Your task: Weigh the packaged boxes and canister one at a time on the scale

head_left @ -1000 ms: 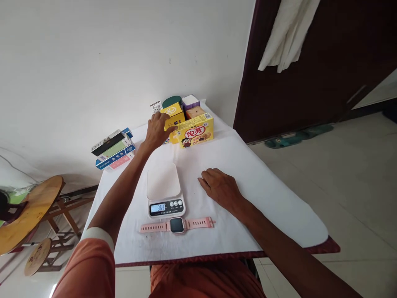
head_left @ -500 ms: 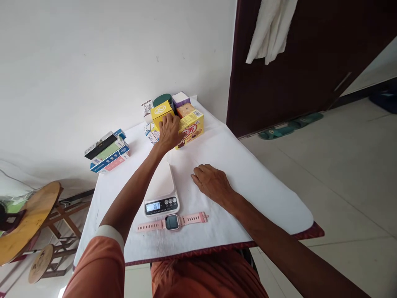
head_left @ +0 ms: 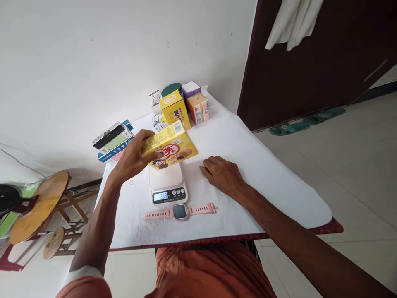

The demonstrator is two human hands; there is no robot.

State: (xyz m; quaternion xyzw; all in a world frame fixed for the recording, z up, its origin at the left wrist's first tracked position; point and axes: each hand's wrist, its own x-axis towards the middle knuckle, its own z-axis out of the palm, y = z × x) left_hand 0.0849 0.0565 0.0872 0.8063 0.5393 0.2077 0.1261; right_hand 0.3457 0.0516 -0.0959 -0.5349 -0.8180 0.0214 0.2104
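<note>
My left hand (head_left: 132, 159) grips a yellow snack box (head_left: 171, 145) with red lettering and holds it tilted just above the white platform of a small kitchen scale (head_left: 167, 184), whose display reads 363. My right hand (head_left: 221, 176) rests on the white tablecloth (head_left: 263, 174) to the right of the scale, fingers loosely curled and holding nothing. A pink smartwatch (head_left: 180, 211) lies flat in front of the scale.
At the table's far end stand a tall yellow box (head_left: 175, 108), an orange box (head_left: 198, 107), a purple-white box (head_left: 190, 88) and a green tin (head_left: 171, 89). A stack of flat boxes (head_left: 113, 138) lies far left. Round wooden stools (head_left: 40, 207) stand left; slippers (head_left: 305, 122) lie by the dark door.
My left hand took the yellow snack box from the group at the far end and brought it back over the scale. My right hand stayed put.
</note>
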